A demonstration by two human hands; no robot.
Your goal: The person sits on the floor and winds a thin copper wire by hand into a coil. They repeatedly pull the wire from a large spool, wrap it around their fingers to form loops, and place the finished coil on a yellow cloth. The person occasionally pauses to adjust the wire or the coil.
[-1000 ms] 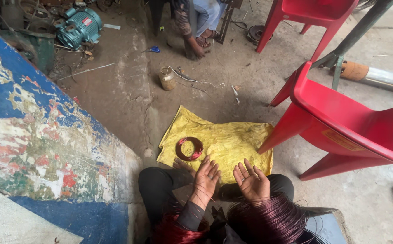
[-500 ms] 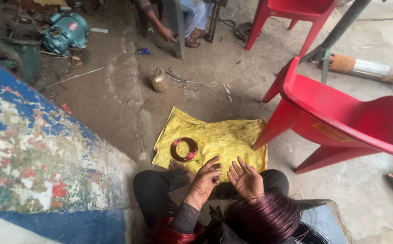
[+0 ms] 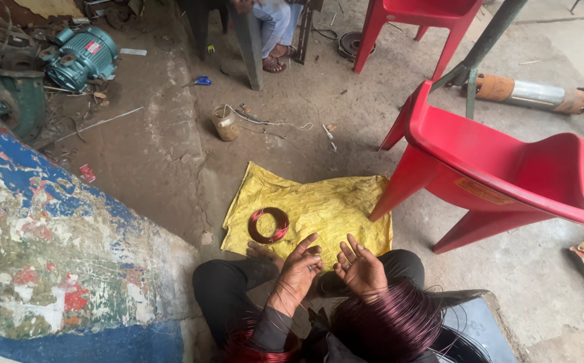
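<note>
The left hand [image 3: 298,269] pinches thin, springy, light reddish wire [image 3: 386,323], the right hand [image 3: 362,267] spread, near the coil [image 3: 270,224] on the yellow cloth [image 3: 325,205].

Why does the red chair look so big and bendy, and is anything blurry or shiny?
In the head view, the wide lens bends the edges, so the red chair looks stretched. The light is soft daylight with faint shadows only. The wire coil on the yellow cloth is sharp. The left hand and right hand are clear too. The metal cylinder shines a bit.
</note>
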